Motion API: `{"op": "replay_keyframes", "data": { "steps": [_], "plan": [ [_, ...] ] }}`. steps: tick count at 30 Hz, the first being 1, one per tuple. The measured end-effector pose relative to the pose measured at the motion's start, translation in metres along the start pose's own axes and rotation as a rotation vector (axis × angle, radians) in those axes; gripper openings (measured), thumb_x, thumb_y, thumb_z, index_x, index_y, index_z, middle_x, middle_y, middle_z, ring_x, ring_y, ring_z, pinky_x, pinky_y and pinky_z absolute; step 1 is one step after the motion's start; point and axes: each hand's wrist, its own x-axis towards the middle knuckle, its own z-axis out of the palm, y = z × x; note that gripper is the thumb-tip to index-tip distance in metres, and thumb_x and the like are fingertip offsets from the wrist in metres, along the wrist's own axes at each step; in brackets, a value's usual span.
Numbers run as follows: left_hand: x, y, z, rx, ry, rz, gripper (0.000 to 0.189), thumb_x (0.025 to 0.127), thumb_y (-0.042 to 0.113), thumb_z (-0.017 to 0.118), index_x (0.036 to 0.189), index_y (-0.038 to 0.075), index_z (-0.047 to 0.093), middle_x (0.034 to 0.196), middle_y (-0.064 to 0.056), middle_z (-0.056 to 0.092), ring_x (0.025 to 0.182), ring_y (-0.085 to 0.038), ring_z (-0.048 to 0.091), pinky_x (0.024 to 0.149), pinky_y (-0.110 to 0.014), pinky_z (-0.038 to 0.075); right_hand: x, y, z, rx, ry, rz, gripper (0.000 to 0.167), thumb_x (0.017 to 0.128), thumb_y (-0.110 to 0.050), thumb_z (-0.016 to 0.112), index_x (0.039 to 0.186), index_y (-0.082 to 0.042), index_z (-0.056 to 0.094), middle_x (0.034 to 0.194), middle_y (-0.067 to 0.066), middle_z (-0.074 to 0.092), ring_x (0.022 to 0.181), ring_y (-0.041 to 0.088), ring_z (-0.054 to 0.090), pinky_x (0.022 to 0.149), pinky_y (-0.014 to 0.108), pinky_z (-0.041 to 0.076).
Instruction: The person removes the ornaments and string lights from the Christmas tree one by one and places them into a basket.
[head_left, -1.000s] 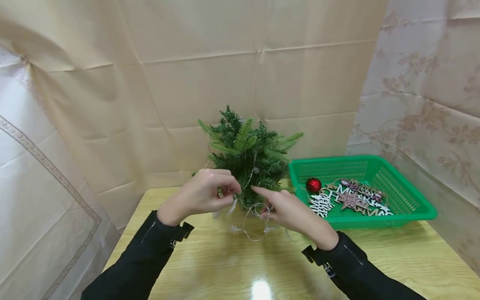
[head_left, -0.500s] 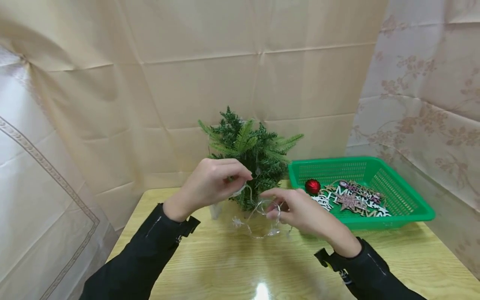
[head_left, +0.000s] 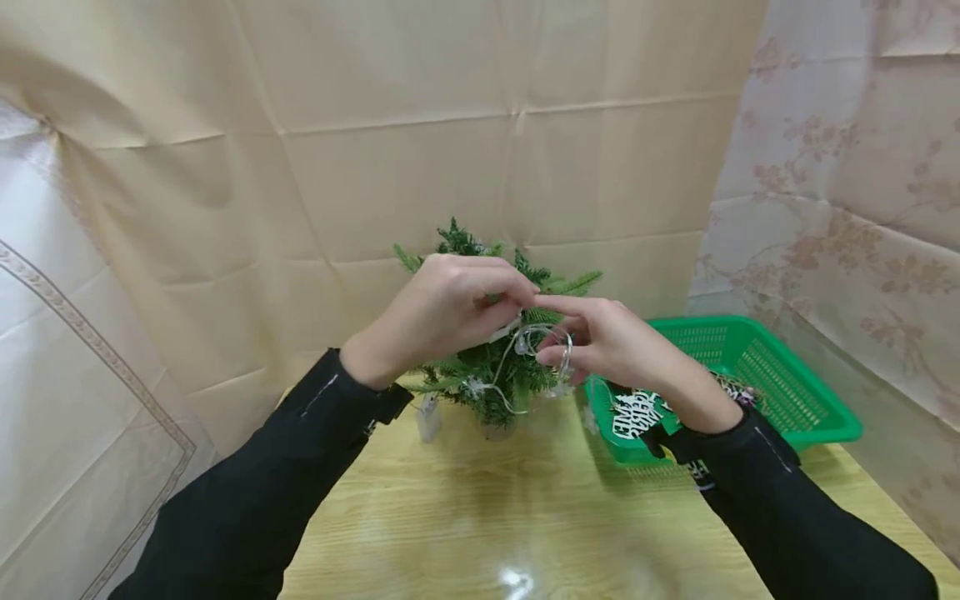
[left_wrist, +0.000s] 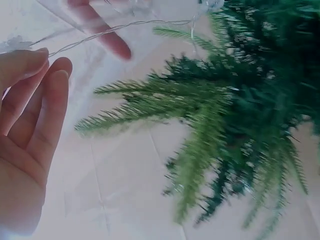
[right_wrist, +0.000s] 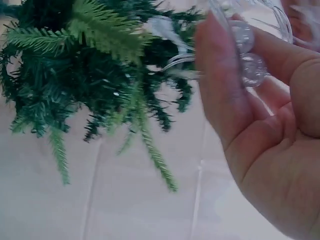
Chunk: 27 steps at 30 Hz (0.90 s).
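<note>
A small green artificial Christmas tree [head_left: 459, 242] stands behind both hands, its middle partly covered by them. My left hand [head_left: 446, 312] pinches the thin clear wire of a string of lights [left_wrist: 127, 25] between thumb and fingers, in front of the branches. Just right of it, my right hand [head_left: 626, 346] holds the looped rest of the lights. Clear round bulbs [right_wrist: 252, 70] lie against its fingers in the right wrist view. The fingertips of the two hands meet or nearly meet. A loop with small clear ornaments hangs below them, in front of the tree.
A green plastic basket [head_left: 813, 408] stands right of the tree, partly hidden by the right arm, with white cut-out ornaments [head_left: 637, 412] in it. A small clear-white box [head_left: 428, 418] stands left of the tree's base on the wooden table [head_left: 450, 517]. Cloth hangs behind.
Both hands have risen from near the tree's base to its upper middle, taking the lights up with them. The left hand has also moved right, and the hands are closer together.
</note>
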Motion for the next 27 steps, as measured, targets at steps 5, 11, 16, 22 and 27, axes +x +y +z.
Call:
{"op": "replay_keyframes", "data": {
  "steps": [5, 11, 16, 22, 27],
  "plan": [
    [0.013, 0.000, 0.002, 0.008, -0.004, 0.029, 0.018, 0.091, -0.006, 0.064, 0.088, 0.008, 0.075, 0.089, 0.000, 0.075, 0.065, -0.004, 0.058, 0.060, -0.020, 0.049, 0.012, 0.010, -0.003, 0.055, 0.058, -0.007, 0.034, 0.097, -0.020, 0.072, 0.129, -0.010, 0.070, 0.100, 0.009, 0.076, 0.067, 0.026, 0.070, 0.064, 0.039, 0.060],
    [0.008, -0.007, -0.001, 0.021, -0.002, 0.001, 0.016, 0.091, -0.006, 0.067, 0.089, 0.007, 0.076, 0.090, -0.001, 0.075, 0.070, -0.005, 0.063, 0.062, -0.025, 0.054, 0.015, 0.017, -0.009, 0.042, 0.126, 0.006, 0.027, 0.098, -0.024, 0.070, 0.120, -0.009, 0.075, 0.094, 0.012, 0.076, 0.066, 0.026, 0.069, 0.064, 0.037, 0.060],
    [-0.006, -0.013, -0.004, 0.060, -0.015, -0.054, 0.015, 0.092, -0.004, 0.068, 0.091, 0.008, 0.077, 0.092, -0.002, 0.076, 0.072, -0.007, 0.066, 0.061, -0.025, 0.053, 0.018, 0.015, -0.020, -0.010, 0.161, 0.045, 0.027, 0.099, -0.023, 0.069, 0.120, -0.008, 0.075, 0.093, 0.012, 0.076, 0.066, 0.025, 0.070, 0.065, 0.036, 0.060],
    [-0.017, -0.022, -0.012, 0.163, -0.020, -0.081, 0.009, 0.091, 0.004, 0.074, 0.096, 0.009, 0.079, 0.098, -0.002, 0.076, 0.086, -0.015, 0.070, 0.074, -0.028, 0.056, 0.027, 0.006, -0.048, -0.115, 0.215, 0.042, 0.022, 0.099, -0.017, 0.069, 0.117, -0.006, 0.076, 0.090, 0.010, 0.076, 0.068, 0.026, 0.071, 0.061, 0.033, 0.059],
    [-0.020, -0.036, -0.023, 0.185, 0.061, -0.121, 0.008, 0.090, 0.003, 0.075, 0.097, 0.005, 0.077, 0.099, -0.006, 0.075, 0.094, -0.021, 0.067, 0.085, -0.034, 0.054, 0.040, -0.003, -0.076, -0.238, 0.276, 0.023, 0.019, 0.098, -0.014, 0.070, 0.113, -0.006, 0.077, 0.089, 0.011, 0.076, 0.063, 0.025, 0.068, 0.052, 0.027, 0.052]
  ]
}}
